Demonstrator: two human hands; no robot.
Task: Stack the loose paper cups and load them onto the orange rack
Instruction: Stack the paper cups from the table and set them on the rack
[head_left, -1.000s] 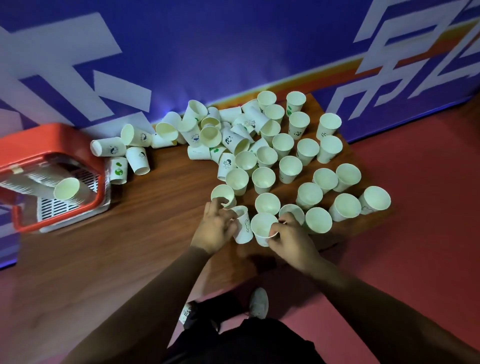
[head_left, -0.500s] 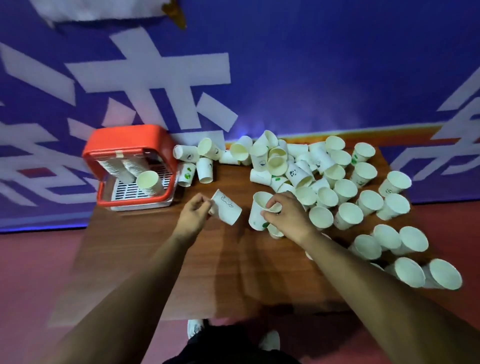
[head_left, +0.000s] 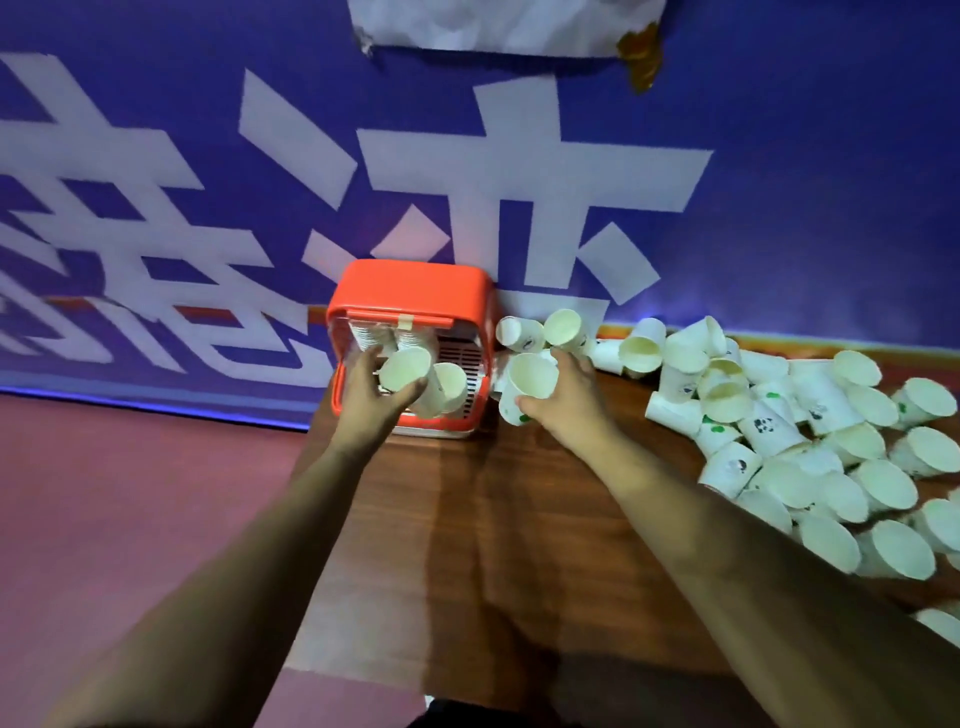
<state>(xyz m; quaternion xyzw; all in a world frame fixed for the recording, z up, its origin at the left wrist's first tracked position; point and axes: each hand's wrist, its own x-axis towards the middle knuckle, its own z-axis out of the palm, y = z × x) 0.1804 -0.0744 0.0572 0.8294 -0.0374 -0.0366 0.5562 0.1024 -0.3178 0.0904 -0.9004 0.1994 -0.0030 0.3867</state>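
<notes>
Head view. The orange rack (head_left: 415, 293) stands at the far left corner of the table (head_left: 493, 519), against the blue wall, with its open front towards the person. Inside it, stacked cups (head_left: 363, 332) lie tilted with their mouths towards the viewer.

The left hand (head_left: 371, 400) is at the rack's opening, its fingers curled round one paper cup (head_left: 405, 369). That cup's long axis runs into the rack, base first and mouth outward, which appears to suit nesting it onto a stack. The right hand (head_left: 566, 402) is just beside the rack's right edge and grips a second cup (head_left: 530, 384), tilted with its mouth up and to the left. The left hand is therefore the nearer to the rack.

The loose cups (head_left: 779, 415) are heaped well to the right of both hands, some upright and some tipped over.

Hidden or unclear: the left hand and its cup cover where that cup's base meets a stack. The count in each stack cannot be read. The heap is cut off by the right edge of the frame.
</notes>
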